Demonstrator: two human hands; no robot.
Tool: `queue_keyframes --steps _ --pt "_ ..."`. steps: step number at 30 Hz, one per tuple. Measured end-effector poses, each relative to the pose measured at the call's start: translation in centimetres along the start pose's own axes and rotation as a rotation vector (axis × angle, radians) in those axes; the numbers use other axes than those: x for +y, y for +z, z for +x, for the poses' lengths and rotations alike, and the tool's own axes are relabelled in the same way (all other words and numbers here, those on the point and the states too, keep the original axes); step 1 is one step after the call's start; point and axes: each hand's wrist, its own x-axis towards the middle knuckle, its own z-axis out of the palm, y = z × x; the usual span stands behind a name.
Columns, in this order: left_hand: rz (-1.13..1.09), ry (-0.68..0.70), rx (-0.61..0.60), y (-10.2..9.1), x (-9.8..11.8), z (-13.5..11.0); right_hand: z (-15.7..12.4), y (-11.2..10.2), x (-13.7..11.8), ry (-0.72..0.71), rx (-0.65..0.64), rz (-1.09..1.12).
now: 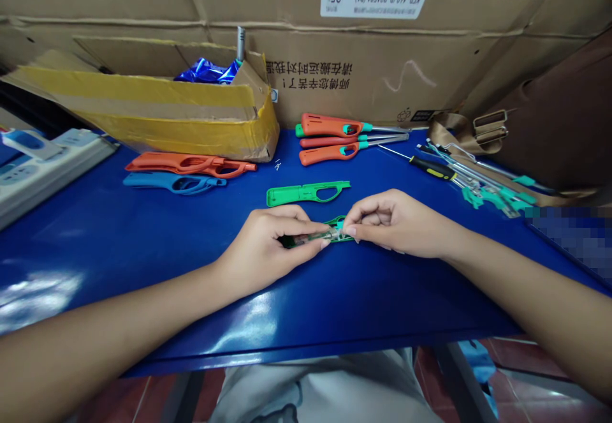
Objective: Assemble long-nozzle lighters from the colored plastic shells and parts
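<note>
Near the middle of the table, my left hand (268,241) is closed around a green lighter shell (342,238) with a clear tube-like insert (313,237) lying in it. My right hand (401,224) pinches at the shell's right end, by a small teal piece (340,224); its fingertips hide exactly what they grip. Just beyond both hands lies a matching green shell half (306,194), hollow side up, with a looped trigger opening.
Orange shells (186,164) and a blue shell (172,182) lie left. Orange lighters (329,126) with metal barrels lie behind. To the right are a screwdriver (433,168) and several teal-ended metal rods (492,187). A taped carton (191,133) and power strip (52,164) stand left.
</note>
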Motion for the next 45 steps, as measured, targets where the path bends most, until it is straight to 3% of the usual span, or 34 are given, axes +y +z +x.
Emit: queue_keyframes --steps 7,23,45 --pt "0.018 0.006 0.025 0.05 -0.03 0.19 0.09 -0.08 0.39 0.033 0.026 -0.003" --pt "0.013 0.006 0.046 -0.09 -0.19 0.20 -0.19 -0.16 0.22 -0.033 0.006 0.044" --pt "0.064 0.130 0.037 -0.06 -0.43 -0.02 0.02 -0.03 0.77 -0.051 0.009 0.031"
